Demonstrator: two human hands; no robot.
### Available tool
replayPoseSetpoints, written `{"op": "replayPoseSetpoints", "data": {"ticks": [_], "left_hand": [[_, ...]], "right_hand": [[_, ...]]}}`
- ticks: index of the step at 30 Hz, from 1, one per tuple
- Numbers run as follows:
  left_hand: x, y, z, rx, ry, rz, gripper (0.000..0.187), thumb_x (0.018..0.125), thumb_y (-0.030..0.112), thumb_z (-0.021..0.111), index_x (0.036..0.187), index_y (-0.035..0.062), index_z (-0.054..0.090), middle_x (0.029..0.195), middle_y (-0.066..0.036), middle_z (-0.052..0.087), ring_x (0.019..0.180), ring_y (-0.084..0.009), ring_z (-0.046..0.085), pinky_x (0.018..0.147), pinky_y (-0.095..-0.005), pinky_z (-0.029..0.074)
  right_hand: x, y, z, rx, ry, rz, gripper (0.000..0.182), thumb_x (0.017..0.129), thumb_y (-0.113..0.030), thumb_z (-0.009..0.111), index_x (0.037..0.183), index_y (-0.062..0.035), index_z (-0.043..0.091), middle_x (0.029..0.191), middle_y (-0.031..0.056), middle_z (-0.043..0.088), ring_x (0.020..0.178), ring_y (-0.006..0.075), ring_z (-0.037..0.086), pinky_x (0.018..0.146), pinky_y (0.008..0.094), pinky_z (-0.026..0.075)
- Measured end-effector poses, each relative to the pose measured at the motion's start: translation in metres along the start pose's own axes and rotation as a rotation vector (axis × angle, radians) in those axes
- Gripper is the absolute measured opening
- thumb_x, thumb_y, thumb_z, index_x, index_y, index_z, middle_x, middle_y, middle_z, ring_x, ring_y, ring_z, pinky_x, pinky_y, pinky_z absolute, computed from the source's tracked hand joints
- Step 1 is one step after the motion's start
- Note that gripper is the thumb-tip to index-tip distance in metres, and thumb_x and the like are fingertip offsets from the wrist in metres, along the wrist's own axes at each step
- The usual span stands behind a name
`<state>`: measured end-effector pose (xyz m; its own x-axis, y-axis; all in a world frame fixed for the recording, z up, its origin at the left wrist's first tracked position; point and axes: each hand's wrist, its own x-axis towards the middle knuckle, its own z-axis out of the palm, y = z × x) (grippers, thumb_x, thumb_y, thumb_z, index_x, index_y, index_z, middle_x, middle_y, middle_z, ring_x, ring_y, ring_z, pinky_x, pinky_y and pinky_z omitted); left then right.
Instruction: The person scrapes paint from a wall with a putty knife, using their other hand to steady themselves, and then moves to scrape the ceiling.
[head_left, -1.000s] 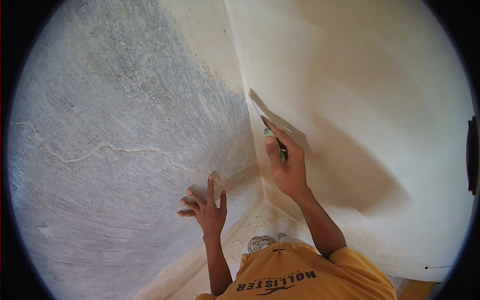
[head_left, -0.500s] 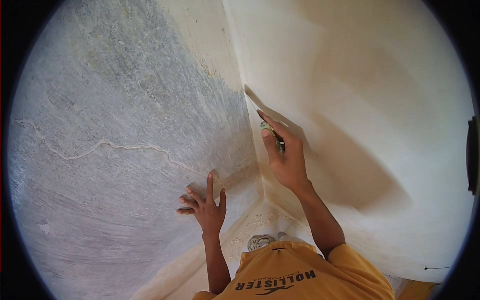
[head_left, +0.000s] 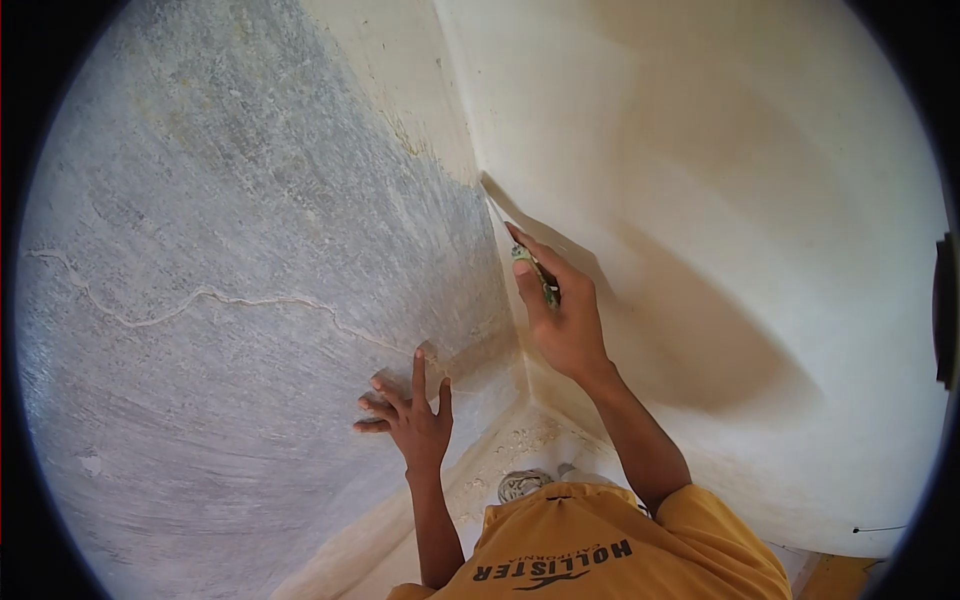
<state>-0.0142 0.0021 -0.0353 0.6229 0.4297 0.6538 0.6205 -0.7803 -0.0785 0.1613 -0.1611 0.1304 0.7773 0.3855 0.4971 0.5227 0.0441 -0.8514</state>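
My right hand (head_left: 568,315) is closed round the green, mottled handle of a putty knife (head_left: 548,286). Its thin blade shows nearly edge-on and points up along the corner where the two walls meet; its tip is at or very near the corner line. Lower and to the left, my left hand (head_left: 418,425) has its fingers spread, with the fingertips resting on the grey, rough-scraped wall (head_left: 250,400). Just by its index finger ends a long, wavy crack (head_left: 215,295) that crosses this wall.
A smooth cream wall (head_left: 720,480) rises on the right, carrying the shadow of my arm. Crumbs of debris (head_left: 520,440) lie on the floor in the corner, near my shoe (head_left: 522,485). A dark object (head_left: 943,310) stands at the right edge. An unscraped cream patch (head_left: 385,70) remains above the grey area.
My right hand and the putty knife have shifted slightly left, toward the corner. My left hand stays in place on the wall. The view has tilted a little.
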Motion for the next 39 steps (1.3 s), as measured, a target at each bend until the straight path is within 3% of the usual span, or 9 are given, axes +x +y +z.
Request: {"op": "replayPoseSetpoints", "data": {"ticks": [3, 7, 13, 16, 22, 31, 39], "left_hand": [[0.001, -0.001, -0.003, 0.016, 0.01, 0.028, 0.067, 0.094, 0.054, 0.062, 0.154, 0.0353, 0.038, 0.16, -0.034, -0.016, 0.14, -0.0512, -0.036, 0.095, -0.0751, -0.027], [-0.001, -0.001, -0.001, 0.008, 0.008, 0.019, 0.067, 0.094, 0.054, 0.061, 0.154, 0.0352, 0.038, 0.16, -0.033, -0.018, 0.139, -0.0506, -0.037, 0.095, -0.0751, -0.028], [0.003, -0.003, -0.002, 0.018, 0.009, 0.026, 0.067, 0.094, 0.054, 0.062, 0.154, 0.035, 0.038, 0.159, -0.033, -0.019, 0.139, -0.05, -0.038, 0.095, -0.075, -0.028], [-0.001, -0.001, 0.0, 0.014, 0.006, 0.019, 0.067, 0.094, 0.054, 0.062, 0.154, 0.0351, 0.038, 0.159, -0.033, -0.02, 0.139, -0.0499, -0.038, 0.095, -0.0749, -0.028], [0.004, -0.002, -0.002, 0.016, 0.006, 0.019, 0.067, 0.094, 0.053, 0.063, 0.154, 0.035, 0.038, 0.159, -0.033, -0.02, 0.139, -0.0504, -0.038, 0.095, -0.075, -0.028], [0.002, -0.002, 0.0, 0.014, -0.003, 0.012, 0.068, 0.093, 0.052, 0.063, 0.154, 0.0355, 0.038, 0.159, -0.034, -0.02, 0.138, -0.0514, -0.038, 0.095, -0.076, -0.027], [0.0, -0.001, -0.001, 0.004, -0.025, 0.008, 0.069, 0.093, 0.053, 0.064, 0.154, 0.0358, 0.037, 0.158, -0.036, -0.016, 0.138, -0.0522, -0.037, 0.095, -0.0765, -0.026]], "right_hand": [[-0.007, -0.007, -0.006, 0.036, -0.031, 0.087, 0.037, 0.102, -0.019, 0.056, 0.135, -0.0022, 0.059, 0.087, 0.0109, 0.066, 0.07, 0.0082, 0.047, 0.068, 0.0254, 0.044], [-0.002, 0.004, 0.011, 0.08, 0.044, -0.019, 0.037, 0.102, -0.019, 0.056, 0.135, -0.0017, 0.059, 0.087, 0.0102, 0.066, 0.071, 0.0084, 0.048, 0.069, 0.0253, 0.044], [-0.009, -0.004, -0.007, 0.054, -0.047, 0.108, 0.038, 0.102, -0.019, 0.056, 0.136, -0.0008, 0.058, 0.091, 0.0111, 0.067, 0.074, 0.009, 0.049, 0.073, 0.026, 0.046], [-0.001, 0.007, 0.011, 0.06, 0.042, -0.084, 0.039, 0.102, -0.02, 0.056, 0.136, -0.001, 0.058, 0.099, 0.0141, 0.07, 0.077, 0.01, 0.053, 0.077, 0.0268, 0.048], [-0.009, -0.011, -0.01, 0.041, -0.091, 0.151, 0.038, 0.102, -0.02, 0.056, 0.135, -0.0008, 0.058, 0.113, 0.0201, 0.07, 0.096, 0.0169, 0.066, 0.089, 0.03, 0.049], [-0.006, -0.007, -0.007, 0.028, -0.04, -0.017, 0.037, 0.102, -0.017, 0.056, 0.134, 0.0009, 0.058, 0.115, 0.0216, 0.07, 0.104, 0.0227, 0.069, 0.092, 0.0321, 0.049], [-0.006, -0.004, -0.004, 0.0, -0.028, 0.005, 0.037, 0.101, -0.014, 0.055, 0.134, 0.0013, 0.057, 0.118, 0.0238, 0.068, 0.106, 0.0268, 0.069, 0.093, 0.0331, 0.049]]}}
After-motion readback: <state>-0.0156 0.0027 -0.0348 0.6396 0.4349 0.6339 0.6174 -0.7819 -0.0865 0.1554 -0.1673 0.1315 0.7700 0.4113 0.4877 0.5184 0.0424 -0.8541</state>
